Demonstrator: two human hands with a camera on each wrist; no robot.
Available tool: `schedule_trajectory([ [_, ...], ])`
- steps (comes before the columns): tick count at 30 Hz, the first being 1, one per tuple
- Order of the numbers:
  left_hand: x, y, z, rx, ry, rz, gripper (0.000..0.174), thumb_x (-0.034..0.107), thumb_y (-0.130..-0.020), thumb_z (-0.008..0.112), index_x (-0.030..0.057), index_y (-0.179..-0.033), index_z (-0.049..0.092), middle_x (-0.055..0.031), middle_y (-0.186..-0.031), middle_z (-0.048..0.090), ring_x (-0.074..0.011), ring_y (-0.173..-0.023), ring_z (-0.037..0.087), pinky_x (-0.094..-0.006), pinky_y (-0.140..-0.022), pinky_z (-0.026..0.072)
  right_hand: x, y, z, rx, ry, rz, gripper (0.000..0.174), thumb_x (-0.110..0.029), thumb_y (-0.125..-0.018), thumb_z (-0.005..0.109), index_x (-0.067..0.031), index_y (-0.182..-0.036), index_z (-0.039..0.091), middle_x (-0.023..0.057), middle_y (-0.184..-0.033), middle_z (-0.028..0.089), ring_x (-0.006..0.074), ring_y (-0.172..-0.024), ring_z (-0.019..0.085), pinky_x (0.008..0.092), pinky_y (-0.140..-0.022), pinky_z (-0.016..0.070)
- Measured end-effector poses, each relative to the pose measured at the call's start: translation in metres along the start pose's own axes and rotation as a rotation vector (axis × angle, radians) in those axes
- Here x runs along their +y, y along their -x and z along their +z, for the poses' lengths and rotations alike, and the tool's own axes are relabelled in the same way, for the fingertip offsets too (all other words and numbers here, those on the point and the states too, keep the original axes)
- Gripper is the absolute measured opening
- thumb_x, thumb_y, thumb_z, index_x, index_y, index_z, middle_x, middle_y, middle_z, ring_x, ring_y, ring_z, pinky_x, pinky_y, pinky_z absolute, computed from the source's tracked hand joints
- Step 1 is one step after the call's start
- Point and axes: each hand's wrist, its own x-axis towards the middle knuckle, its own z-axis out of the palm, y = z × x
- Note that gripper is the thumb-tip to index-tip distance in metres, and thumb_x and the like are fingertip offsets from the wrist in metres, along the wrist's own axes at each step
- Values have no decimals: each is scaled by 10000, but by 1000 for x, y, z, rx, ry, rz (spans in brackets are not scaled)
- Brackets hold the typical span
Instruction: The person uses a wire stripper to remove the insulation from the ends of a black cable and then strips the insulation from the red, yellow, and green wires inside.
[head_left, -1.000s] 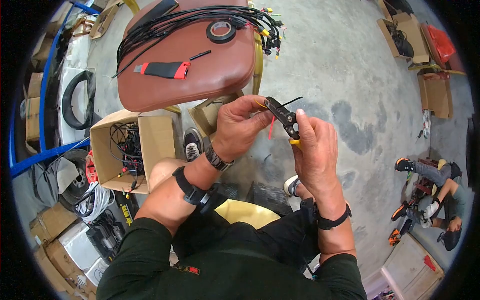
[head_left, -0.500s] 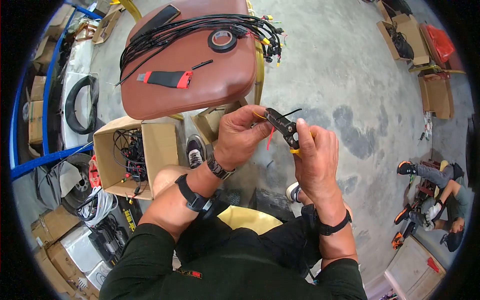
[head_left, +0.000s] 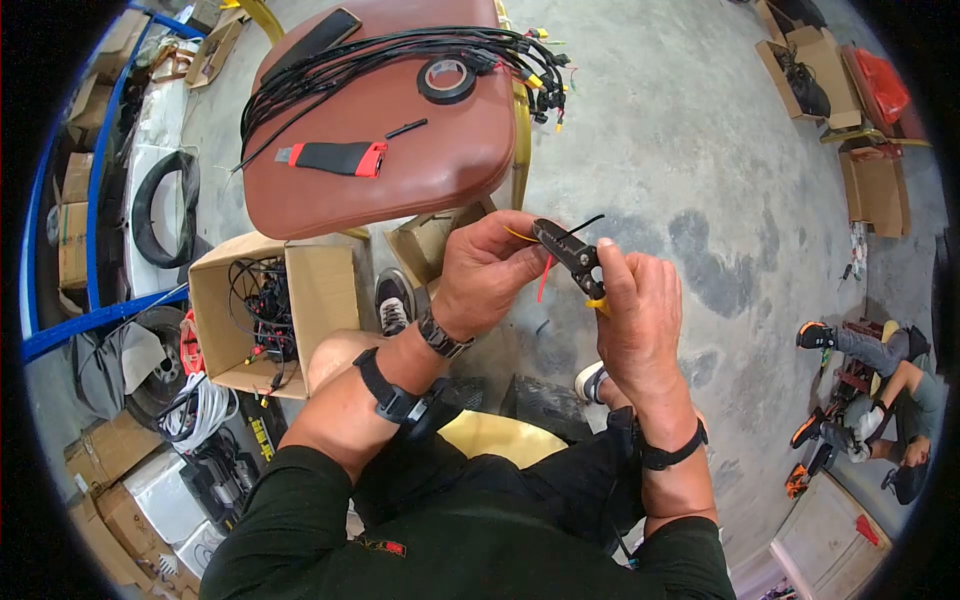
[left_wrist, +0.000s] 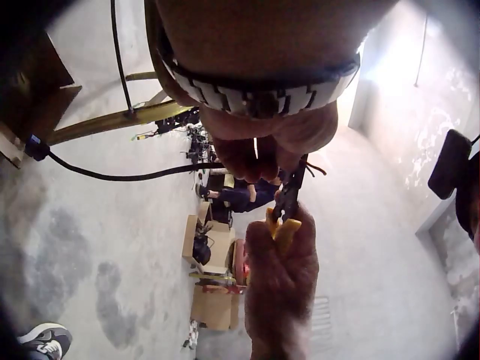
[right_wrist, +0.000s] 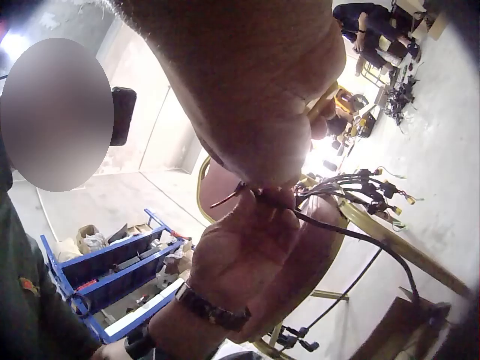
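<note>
My left hand (head_left: 485, 272) pinches the end of a black cable (left_wrist: 127, 178) between thumb and fingers. From that end fan out a yellow wire (head_left: 517, 234), a red wire (head_left: 544, 282) and a black wire (head_left: 592, 221). In my right hand (head_left: 642, 325) I grip wire strippers (head_left: 568, 249) with a dark head and yellow handles (left_wrist: 283, 234). Their jaw tips meet the yellow wire just beyond my left fingertips. The black wire crosses the tool's head in the head view. In the right wrist view, my right hand hides most of the tool.
A brown padded chair (head_left: 440, 185) ahead bears a bundle of black cables (head_left: 330, 85), black tape (head_left: 446, 80), a utility knife (head_left: 335, 158) and a phone (head_left: 312, 45). Left of my leg stands a cardboard box (head_left: 320, 320) of cables. Another person (head_left: 900, 400) sits far right.
The head view has shifted a little, so the chair and hands sit slightly lower. Both hands keep their holds, with the strippers still at the yellow wire.
</note>
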Motion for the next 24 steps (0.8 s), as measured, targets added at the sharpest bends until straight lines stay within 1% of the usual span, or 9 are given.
schedule_trajectory([
  [4, 0, 0, 1, -6, 17, 4, 200, -3, -937, 642, -11, -1136, 630, -63, -1080, 696, -111, -989, 639, -277, -899, 520, 1, 0, -1, -2, -4, -1, 687, 55, -719, 663, -146, -1350, 479, 94, -917, 562, 299, -793, 534, 409, -653, 399],
  [7, 0, 1, 1, 1, 20, -13, 192, -1, -943, 632, -11, -1134, 619, -64, -1064, 696, -113, -979, 641, -276, -885, 523, 1, 0, -2, -57, -33, 35, 654, 9, -737, 702, -121, -1340, 485, 106, -913, 554, 308, -792, 533, 419, -666, 414],
  [10, 1, 0, 4, 11, -4, -69, 170, -4, -946, 619, -10, -1116, 609, -64, -1043, 693, -112, -953, 641, -268, -834, 528, -5, -5, -9, -138, -235, 119, 616, -100, -754, 765, -77, -1308, 498, 122, -905, 544, 324, -797, 534, 428, -694, 437],
  [13, -3, -1, 6, 10, 4, -129, 148, 0, -949, 608, -12, -1096, 603, -56, -1008, 685, -104, -911, 635, -253, -778, 525, -3, -2, -7, -208, -390, 226, 619, -221, -769, 802, -41, -1280, 503, 139, -926, 548, 346, -841, 553, 419, -733, 462],
  [16, -6, -1, 8, -8, -23, -165, 147, 20, -948, 609, -15, -1091, 605, -45, -972, 677, -92, -866, 622, -239, -742, 519, -4, 0, -7, -261, -544, 331, 559, -218, -796, 778, -20, -1246, 512, 146, -930, 560, 329, -858, 571, 393, -748, 475],
  [19, -4, 1, 11, -33, -103, -220, 170, 61, -949, 628, -11, -1101, 609, -36, -935, 671, -88, -822, 614, -237, -720, 518, -2, 2, -8, -356, -695, 469, 468, -192, -836, 727, -10, -1216, 524, 114, -914, 587, 239, -817, 581, 343, -746, 479],
  [21, 2, 2, 14, -37, -214, -254, 181, 96, -957, 641, -3, -1105, 606, -41, -916, 671, -95, -798, 617, -244, -698, 523, -6, -2, -5, -303, -878, 559, 416, -191, -860, 698, -10, -1197, 534, 81, -896, 600, 180, -797, 563, 316, -739, 473],
  [22, 4, 4, 15, -34, -219, -282, 177, 97, -952, 649, -2, -1094, 612, -34, -916, 669, -90, -797, 611, -241, -692, 516, -9, -3, -5, -280, -970, 605, 391, -190, -872, 683, -9, -1188, 539, 64, -888, 606, 150, -787, 555, 302, -736, 470],
  [24, 6, 3, 15, -29, -236, -325, 170, 101, -942, 664, 0, -1073, 626, -22, -916, 663, -79, -795, 599, -234, -681, 503, -5, -1, -2, -300, -1029, 618, 364, -204, -895, 666, -17, -1184, 549, 43, -893, 617, 119, -798, 550, 283, -739, 468],
])
